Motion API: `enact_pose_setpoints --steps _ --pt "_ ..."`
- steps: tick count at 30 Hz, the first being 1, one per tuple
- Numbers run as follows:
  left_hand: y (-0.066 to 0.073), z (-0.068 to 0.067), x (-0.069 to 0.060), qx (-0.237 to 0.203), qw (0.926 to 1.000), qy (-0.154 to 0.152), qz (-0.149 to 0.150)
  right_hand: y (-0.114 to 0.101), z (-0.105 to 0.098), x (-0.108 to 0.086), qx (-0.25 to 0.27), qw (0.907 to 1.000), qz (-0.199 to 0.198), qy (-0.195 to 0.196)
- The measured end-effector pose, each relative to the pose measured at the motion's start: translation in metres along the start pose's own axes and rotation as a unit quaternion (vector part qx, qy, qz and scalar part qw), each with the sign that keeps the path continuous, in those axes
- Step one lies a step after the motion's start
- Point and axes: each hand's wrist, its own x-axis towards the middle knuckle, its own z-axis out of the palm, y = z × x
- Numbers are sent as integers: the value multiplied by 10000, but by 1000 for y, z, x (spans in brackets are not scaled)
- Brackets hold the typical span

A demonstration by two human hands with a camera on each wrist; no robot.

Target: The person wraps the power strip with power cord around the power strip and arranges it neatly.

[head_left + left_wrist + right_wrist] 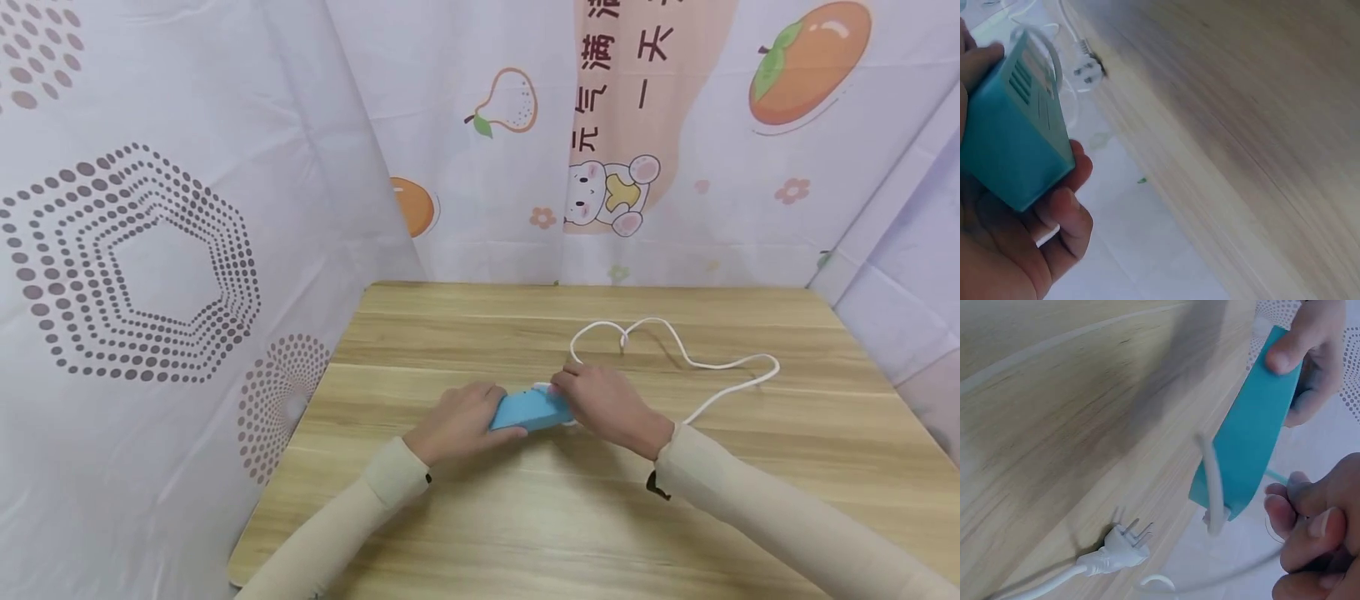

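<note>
A blue box-shaped block (528, 410), with slots on one face in the left wrist view, is gripped at its left end by my left hand (463, 423), thumb along the near side. A white cord comes out of its other end, as the right wrist view shows. My right hand (609, 406) is at the block's right end; in the right wrist view its curled fingers (1319, 531) pinch the white cord (1229, 575). A white plug (1119, 550) with metal prongs lies on the table near the block.
The white cord (735, 365) loops across the right half of the wooden table (420, 333). Behind the table hangs a printed curtain (465, 233), with another patterned curtain (172, 275) at the left.
</note>
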Motion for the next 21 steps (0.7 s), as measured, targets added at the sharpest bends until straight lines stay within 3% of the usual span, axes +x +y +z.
enact_pose_setpoints --steps 6,13,17,21 --pt "-5 4 -2 192 9991 310 -193 -2 -5 1 175 9994 -18 287" --pt "-2 7 -6 169 9974 386 -591 -1 -6 -1 304 9981 -103 517" --pt "-1 10 -9 313 9965 516 -582 -1 -4 -2 321 9974 -165 622" --pt "-3 11 -9 177 9950 750 -637 0 -3 -3 393 9968 -73 692"
